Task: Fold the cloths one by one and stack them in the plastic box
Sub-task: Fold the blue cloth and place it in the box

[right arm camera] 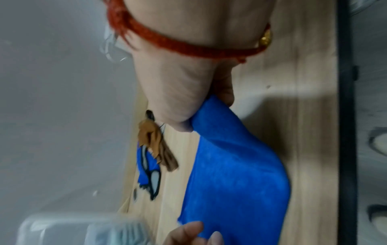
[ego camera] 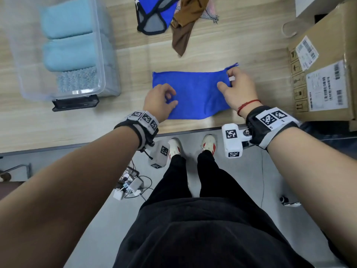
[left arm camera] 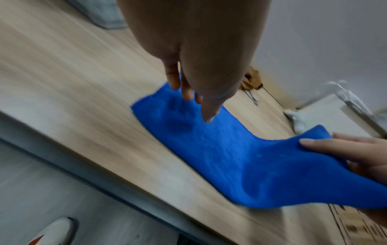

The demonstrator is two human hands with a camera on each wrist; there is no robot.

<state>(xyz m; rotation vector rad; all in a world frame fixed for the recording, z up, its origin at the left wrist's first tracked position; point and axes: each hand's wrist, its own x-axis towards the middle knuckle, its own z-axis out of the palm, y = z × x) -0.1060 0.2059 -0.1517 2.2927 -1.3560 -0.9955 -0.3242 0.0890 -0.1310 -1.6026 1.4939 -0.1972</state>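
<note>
Clearly the blue cloth lies on the wooden table near the person's edge, already doubled into a long band, so that the next fold can bring one short end over the other. The right hand pinches the right end of the cloth between thumb and fingers and lifts it a little off the table; in the left wrist view this end rises from the surface while the rest stays flat. This grip is probably chosen to carry the right end across to the left.

The left hand is on the left part of the cloth with loosely bent fingers; its fingertips touch the fabric from above and grasp nothing. It seems to serve as an anchor, so the cloth does not slide during the fold. Both forearms reach forward from the body, palms turned down.

The plastic box stands at the far left, well apart from the cloth, and already holds folded light blue cloths. Further unfolded cloths wait at the far side.
</note>
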